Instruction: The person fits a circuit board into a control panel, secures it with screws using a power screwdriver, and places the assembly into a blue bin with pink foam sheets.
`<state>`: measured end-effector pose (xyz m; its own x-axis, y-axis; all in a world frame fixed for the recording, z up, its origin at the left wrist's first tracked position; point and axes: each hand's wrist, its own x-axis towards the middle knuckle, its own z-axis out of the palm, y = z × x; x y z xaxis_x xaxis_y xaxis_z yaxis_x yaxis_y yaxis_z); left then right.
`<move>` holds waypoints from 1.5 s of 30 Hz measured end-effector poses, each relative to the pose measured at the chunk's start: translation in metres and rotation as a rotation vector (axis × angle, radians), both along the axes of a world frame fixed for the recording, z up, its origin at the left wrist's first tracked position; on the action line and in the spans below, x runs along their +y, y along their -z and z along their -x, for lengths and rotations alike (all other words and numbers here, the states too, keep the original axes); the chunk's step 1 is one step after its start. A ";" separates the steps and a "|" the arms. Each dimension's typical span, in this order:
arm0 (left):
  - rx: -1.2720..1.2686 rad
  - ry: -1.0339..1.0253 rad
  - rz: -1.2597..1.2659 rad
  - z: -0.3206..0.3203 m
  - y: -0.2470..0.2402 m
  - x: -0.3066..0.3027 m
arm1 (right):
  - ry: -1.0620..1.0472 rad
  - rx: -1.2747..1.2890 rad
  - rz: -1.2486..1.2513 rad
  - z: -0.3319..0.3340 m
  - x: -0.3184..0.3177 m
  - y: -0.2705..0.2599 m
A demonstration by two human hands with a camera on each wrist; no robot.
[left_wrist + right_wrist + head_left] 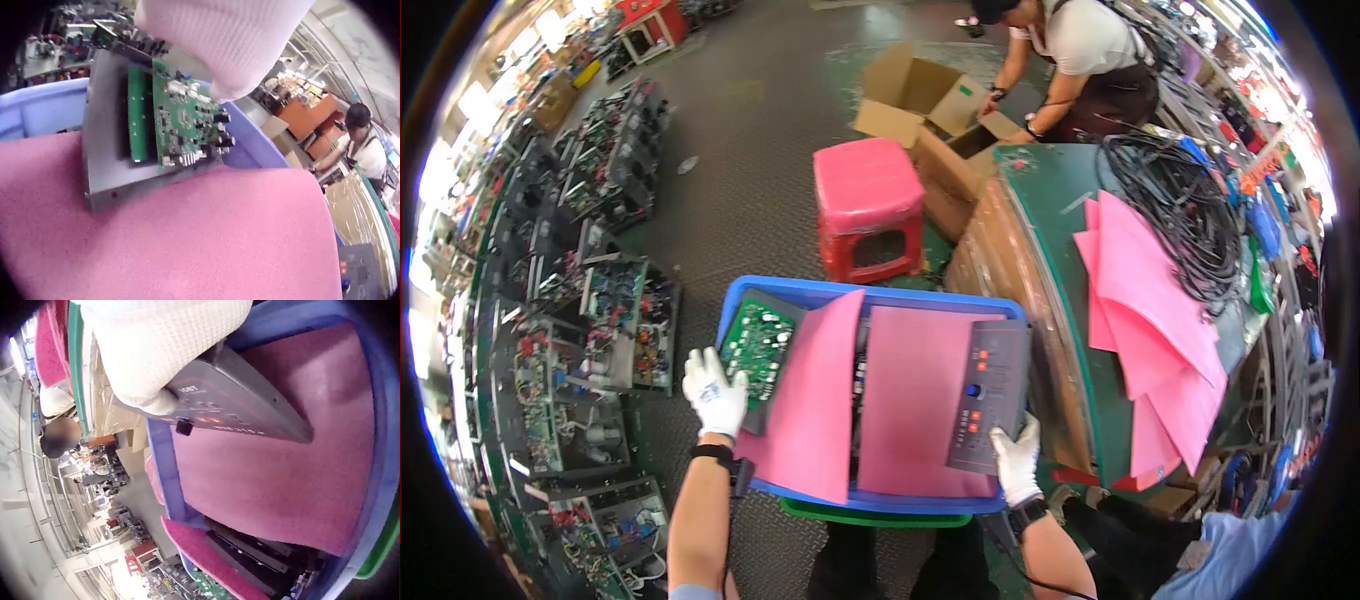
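Note:
In the head view, my gloved right hand (1018, 462) grips the lower right edge of a dark grey control panel (992, 390) with a blue knob and orange markings. Its thumb lies on the printed face in the right wrist view, and the panel tilts over a pink foam sheet (269, 487). My gloved left hand (717, 392) is at the left side of a blue bin (800, 287), fingers spread. Its thumb overlaps the edge of a green circuit board (757, 345), mounted on a grey panel (109, 144). Another pink foam sheet (810, 405) stands beside that panel.
A red stool (868, 185) stands beyond the bin. To the right, a green-topped table (1040, 190) carries pink sheets (1150, 300) and coiled black cables (1185, 215). Open-frame units with circuit boards (570, 370) line the left. A person (1090, 60) bends over cardboard boxes (910, 85).

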<state>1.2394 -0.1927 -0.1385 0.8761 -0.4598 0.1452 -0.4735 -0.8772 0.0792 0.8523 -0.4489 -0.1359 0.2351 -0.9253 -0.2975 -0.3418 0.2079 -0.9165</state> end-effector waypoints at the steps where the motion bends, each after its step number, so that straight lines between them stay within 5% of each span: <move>1: -0.049 0.014 -0.044 0.011 -0.020 -0.014 | 0.002 -0.036 0.016 0.000 0.001 0.003; 4: 0.086 0.275 0.027 0.039 -0.033 -0.039 | 0.026 -0.209 -0.110 -0.010 0.007 -0.021; 9: 0.434 0.759 -0.094 0.124 0.048 -0.030 | -0.048 -0.440 -0.319 -0.048 0.032 -0.074; 13: 0.535 0.614 0.083 0.125 0.073 -0.026 | -0.187 -0.537 -0.465 -0.087 0.052 -0.070; 15: 0.705 0.263 0.486 0.100 0.049 -0.020 | -0.234 -0.515 -0.462 -0.114 0.064 -0.072; 17: 0.397 0.162 0.328 0.063 -0.002 -0.017 | -0.248 -0.518 -0.469 -0.133 0.076 -0.053; 19: 0.002 0.178 0.411 0.026 -0.001 0.004 | -0.262 -0.491 -0.476 -0.145 0.083 -0.028; 21: -0.060 0.061 0.295 0.003 -0.004 0.018 | -0.272 -0.457 -0.485 -0.150 0.093 -0.005; 23: -0.046 0.013 0.205 -0.010 0.005 0.024 | -0.260 -0.455 -0.500 -0.153 0.099 0.014; 25: 0.268 -0.083 0.076 -0.016 -0.002 0.020 | -0.246 -0.450 -0.524 -0.151 0.104 0.034; 35: 0.451 -0.024 0.058 -0.040 0.002 0.012 | -0.320 -0.336 -0.473 -0.145 0.108 0.048; 41: 0.745 -0.144 0.439 -0.045 0.019 0.027 | -0.282 -0.400 -0.503 -0.144 0.105 0.045; 45: 0.679 -0.166 0.543 -0.039 -0.006 0.045 | -0.245 -0.484 -0.656 -0.147 0.096 0.026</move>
<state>1.2784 -0.1476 -0.1328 0.9020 -0.3376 -0.2692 -0.0427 -0.6902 0.7224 0.9991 -0.3528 -0.1623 0.6454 -0.5071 -0.5712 -0.0481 0.7194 -0.6930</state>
